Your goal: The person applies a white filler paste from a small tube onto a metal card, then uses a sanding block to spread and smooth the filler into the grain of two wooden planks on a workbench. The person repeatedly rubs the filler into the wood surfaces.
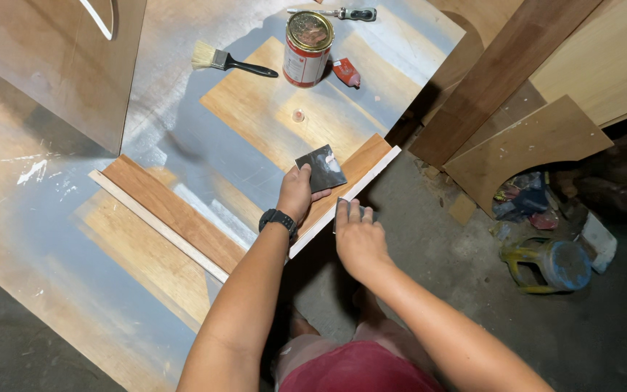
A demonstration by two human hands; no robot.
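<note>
The left hand (pixel 297 193), a black watch on its wrist, has its grip closed on a dark square scraper card (pixel 321 168) held above a brown board with a pale edge strip (pixel 344 197) lying on the desk (pixel 183 131). The right hand (pixel 358 236) rests its fingers on that strip's near edge; whether its grip holds anything cannot be told. Farther back stand a round red-and-white can with a gold lid (pixel 308 48), a black-handled brush (pixel 230 62) and a small red tube (pixel 346 72)
</note>
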